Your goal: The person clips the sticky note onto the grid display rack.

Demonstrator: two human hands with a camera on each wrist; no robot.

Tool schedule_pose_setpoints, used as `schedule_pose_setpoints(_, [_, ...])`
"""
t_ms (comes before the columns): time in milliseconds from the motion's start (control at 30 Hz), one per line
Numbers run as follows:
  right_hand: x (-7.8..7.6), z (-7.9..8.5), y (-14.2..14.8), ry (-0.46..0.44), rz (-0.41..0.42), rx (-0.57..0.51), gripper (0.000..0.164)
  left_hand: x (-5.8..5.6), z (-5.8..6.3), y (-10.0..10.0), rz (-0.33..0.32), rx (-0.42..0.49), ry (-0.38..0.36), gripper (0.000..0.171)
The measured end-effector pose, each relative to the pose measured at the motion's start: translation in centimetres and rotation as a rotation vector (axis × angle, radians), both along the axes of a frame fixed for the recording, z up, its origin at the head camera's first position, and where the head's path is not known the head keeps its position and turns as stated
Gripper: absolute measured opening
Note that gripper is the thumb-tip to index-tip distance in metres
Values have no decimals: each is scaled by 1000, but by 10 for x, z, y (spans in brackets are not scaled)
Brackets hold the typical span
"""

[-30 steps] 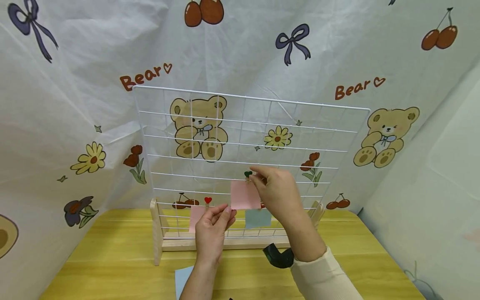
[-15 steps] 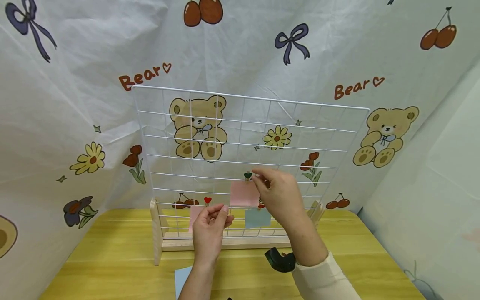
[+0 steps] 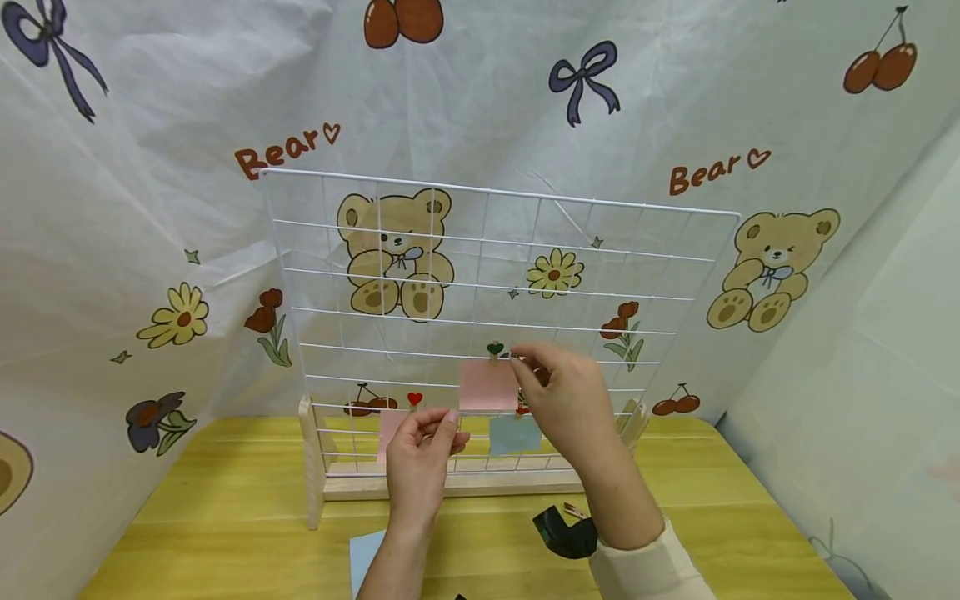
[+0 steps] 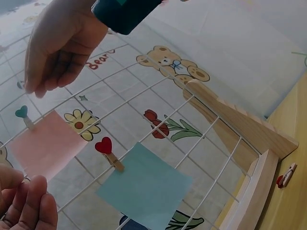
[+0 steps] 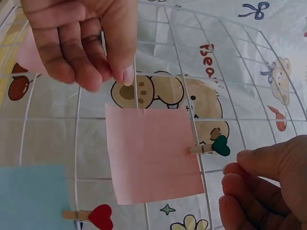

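A pink paper square [image 3: 489, 386] hangs on the white wire grid [image 3: 480, 287], held by a small wooden clothespin [image 5: 205, 149] with a green heart. My right hand [image 3: 566, 396] hovers just right of that clothespin, thumb near forefinger; the right wrist view shows a small gap between fingertips and heart. Below the pink square's lower left corner is my left hand [image 3: 420, 454], fingers loosely bent, touching no paper in the right wrist view. A blue paper square [image 4: 146, 187] hangs lower right from a red-heart clothespin [image 4: 109, 154]. Another pink square [image 3: 390, 429] is partly behind my left hand.
The grid stands in a wooden base [image 3: 480, 485] on the yellow wood-grain table [image 3: 225, 517]. A loose red-heart clothespin [image 4: 286, 176] lies on the table near the base. Light blue paper [image 3: 365, 554] lies by my left forearm. A bear-print cloth [image 3: 187, 125] hangs behind.
My right hand has let go of the green-heart clothespin and moved slightly right. My left hand has come off the pink square's lower corner, down and left. The square stays hanging.
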State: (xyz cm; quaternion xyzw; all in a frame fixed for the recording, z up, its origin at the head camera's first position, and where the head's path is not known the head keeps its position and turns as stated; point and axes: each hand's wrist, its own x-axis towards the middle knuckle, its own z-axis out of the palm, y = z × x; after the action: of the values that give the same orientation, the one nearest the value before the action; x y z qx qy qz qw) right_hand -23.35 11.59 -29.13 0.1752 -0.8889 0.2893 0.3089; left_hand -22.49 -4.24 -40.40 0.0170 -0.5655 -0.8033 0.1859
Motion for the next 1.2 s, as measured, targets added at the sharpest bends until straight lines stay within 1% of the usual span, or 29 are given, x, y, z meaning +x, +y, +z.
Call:
schedule_pose_setpoints(100, [8, -10, 4, -8, -2, -22, 13, 0, 0, 0, -2, 1, -3, 20])
schedule_pose_setpoints(267, [21, -40, 11, -44, -21, -79, 10, 1, 1, 1, -6, -4, -4, 20])
schedule_pose_setpoints(433, [29, -72, 13, -114, -52, -119, 6, 1, 2, 2, -10, -9, -4, 20])
schedule_pose_setpoints(600, [32, -95, 13, -184, -58, -160, 5, 2, 1, 3, -14, -6, -1, 20])
schedule_pose_setpoints(733, [34, -109, 12, -247, -49, -179, 4, 2, 1, 4, -13, -12, 11, 20])
schedule_pose_setpoints(967, [35, -129, 15, -292, -55, -149, 3, 3, 1, 5, -16, -30, 14, 20])
schedule_pose_setpoints(1067, [32, -132, 19, -312, -52, -145, 3, 3, 2, 5, -18, -27, 8, 21])
schedule_pose_setpoints(1200, [27, -131, 26, -338, -70, -148, 3, 3, 3, 5, -23, -26, -4, 20])
